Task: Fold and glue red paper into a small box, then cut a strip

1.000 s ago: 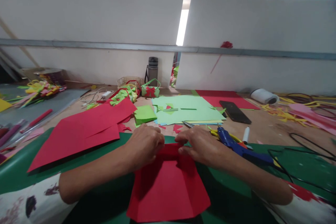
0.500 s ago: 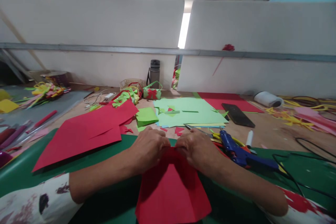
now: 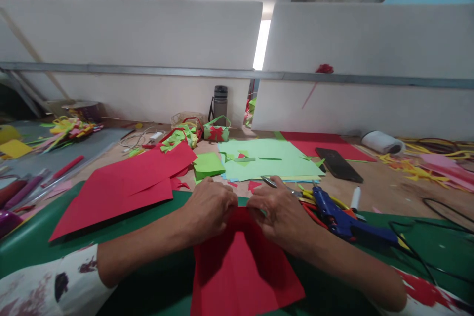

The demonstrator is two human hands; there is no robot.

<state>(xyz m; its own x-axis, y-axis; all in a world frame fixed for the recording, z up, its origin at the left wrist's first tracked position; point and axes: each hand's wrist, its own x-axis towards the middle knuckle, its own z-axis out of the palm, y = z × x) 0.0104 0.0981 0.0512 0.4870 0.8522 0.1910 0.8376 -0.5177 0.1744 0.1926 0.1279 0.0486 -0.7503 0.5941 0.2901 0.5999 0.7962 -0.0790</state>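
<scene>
A creased sheet of red paper [image 3: 240,276] lies in front of me over the green mat [image 3: 155,266], with fold lines running along it. At its far edge, my left hand [image 3: 213,205] pinches the left corner with fingers curled. My right hand [image 3: 272,210] grips the same edge on the right, its fingers also closed and the knuckles up. A narrow strip of the paper's edge shows between the two hands. The fingertips and the paper under them are partly hidden.
Larger red sheets [image 3: 122,187] lie to the left, and light green sheets [image 3: 266,158] behind my hands. A blue glue gun [image 3: 340,217] with a black cable, scissors [image 3: 272,182] and a phone [image 3: 338,164] sit on the right. A bottle [image 3: 220,103] stands at the back.
The near part of the red paper has shifted slightly right, and its side flap spreads flatter. My right hand's fingers have lifted a little; both hands stay at the far edge.
</scene>
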